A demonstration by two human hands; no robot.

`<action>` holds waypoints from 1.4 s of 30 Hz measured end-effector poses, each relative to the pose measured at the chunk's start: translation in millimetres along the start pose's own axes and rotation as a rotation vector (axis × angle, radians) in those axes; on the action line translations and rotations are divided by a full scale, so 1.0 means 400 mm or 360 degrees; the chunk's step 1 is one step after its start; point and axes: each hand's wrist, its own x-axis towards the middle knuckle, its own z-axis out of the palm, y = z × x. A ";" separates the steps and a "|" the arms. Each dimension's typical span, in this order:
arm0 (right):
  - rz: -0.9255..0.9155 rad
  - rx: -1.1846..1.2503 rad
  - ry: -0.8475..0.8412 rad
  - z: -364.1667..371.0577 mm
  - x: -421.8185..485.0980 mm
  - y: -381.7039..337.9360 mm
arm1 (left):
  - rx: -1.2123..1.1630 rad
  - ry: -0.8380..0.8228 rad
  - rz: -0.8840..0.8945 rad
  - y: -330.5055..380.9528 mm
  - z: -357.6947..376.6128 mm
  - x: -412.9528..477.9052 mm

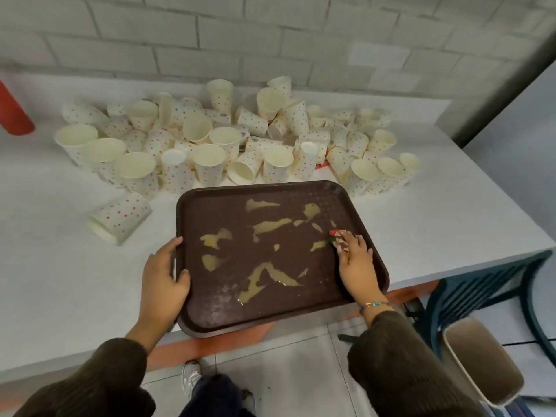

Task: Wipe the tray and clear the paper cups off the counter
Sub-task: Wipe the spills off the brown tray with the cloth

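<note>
On the counter (pixel 75 266) before me sits the stained tray (pixel 270 314); my left hand (pixel 164 281) grips its near-left rim, my right hand (pixel 356 263) presses a sponge (pixel 334 236) inside. Paper cups (pixel 210 139) crowd behind.

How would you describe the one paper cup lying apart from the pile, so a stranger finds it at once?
Start at the dark brown plastic tray on the white counter. Just beyond its left edge lies a white paper cup with red dots. It lies on its side, alone, nearer than the heap.
</note>
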 end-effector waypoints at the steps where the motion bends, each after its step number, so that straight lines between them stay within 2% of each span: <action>1: 0.0101 0.0053 0.0094 0.011 0.003 -0.010 | -0.0010 0.0002 -0.0020 -0.001 0.001 -0.001; 5: 0.0257 0.0085 0.0238 0.024 0.055 -0.035 | -0.0150 -0.0058 -0.0072 0.005 0.016 -0.005; 10: 0.0138 0.0009 0.0089 0.034 0.110 -0.048 | -0.0120 -0.0089 -0.0078 0.009 0.005 -0.010; 15: -0.0199 0.0006 -0.0073 0.046 0.114 -0.072 | -0.0139 -0.0123 -0.0050 0.018 0.001 -0.011; 21: -0.0550 -0.0126 -0.0264 0.081 0.025 -0.106 | -0.0340 -0.0003 -0.0163 0.011 -0.005 -0.012; 25: -0.0873 -0.0345 -0.0512 0.064 -0.032 -0.072 | -0.0270 -0.0056 -0.0164 0.016 -0.004 -0.011; 28: -0.1006 -0.0446 -0.0637 0.026 -0.035 -0.026 | -0.0024 -0.0066 -0.0189 0.011 -0.003 -0.002; 31: -0.0832 -0.0519 -0.0528 -0.014 -0.002 0.029 | 0.0112 -0.0080 -0.0260 0.011 -0.001 0.001; 34: -0.0441 -0.0325 -0.0324 -0.031 0.030 0.053 | 0.0145 -0.0056 -0.0233 0.013 -0.003 -0.004; 36: -0.0301 -0.0190 -0.0254 -0.010 0.032 0.037 | 0.0175 -0.0027 -0.0212 0.009 -0.003 -0.004; 39: -0.0272 0.0034 -0.0242 0.030 0.010 -0.010 | 0.0169 0.0000 -0.0181 0.005 0.000 -0.004; 42: -0.0399 0.0212 -0.0381 0.068 -0.026 -0.085 | 0.0145 0.0013 -0.0129 0.001 0.000 -0.002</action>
